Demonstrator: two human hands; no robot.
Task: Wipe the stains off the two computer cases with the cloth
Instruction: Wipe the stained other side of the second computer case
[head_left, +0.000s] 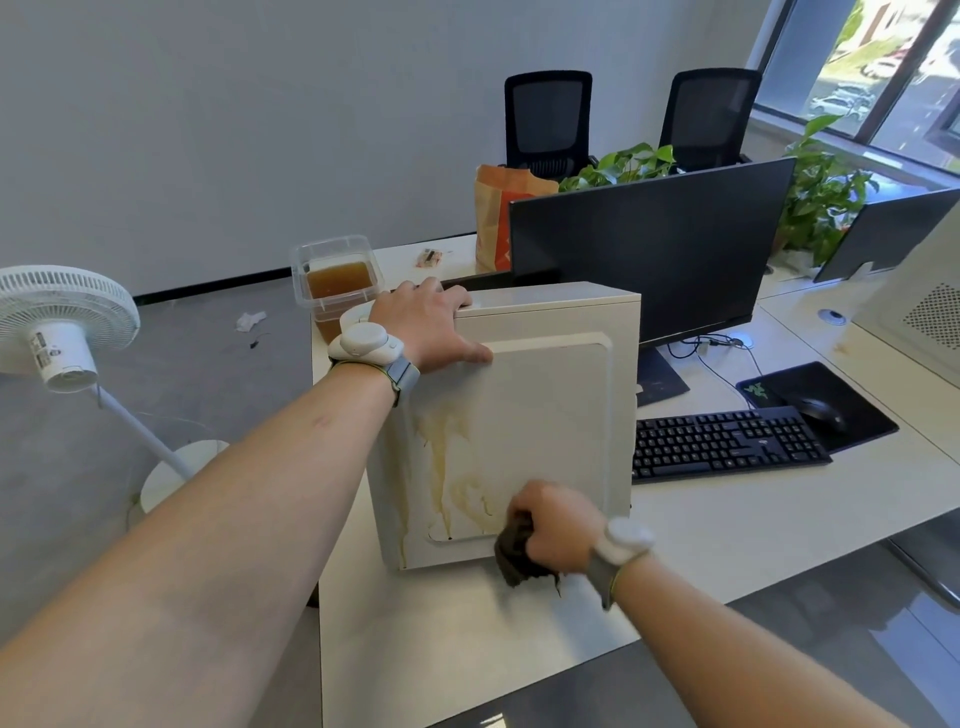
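**Wiping the first case, low on the side panel**

Bright office, grey floor, white desk (675, 525) with a monitor (654, 249), keyboard (727, 441) and mouse (821, 413) to the right. Upright at the desk's left end, a white case (550, 395), its side panel streaked with yellowish stains (452, 467) running down the left half to the bottom edge. Second case (930, 317) well apart at the far right, cropped by the frame. Behind the first case, a clear tub (337, 275) of brown liquid.

Left hand (431, 327) clamped over the case's top left corner, fingers curled over the top, thumb on the panel. Right hand (556, 525) bunched round a dark cloth (514, 551), pressed against the panel's lower edge.

Best done, probably, with the left hand bracing hard so the case cannot slide or tip toward the tub; firm overlapping strokes, working up the streaks from the bottom, refolding to a clean face as the cloth soils.

Hidden: stains beneath the right hand and cloth, the case's far side and front, most of the second case. Faint yellowish mark on the desk near that second case, hard to make out.
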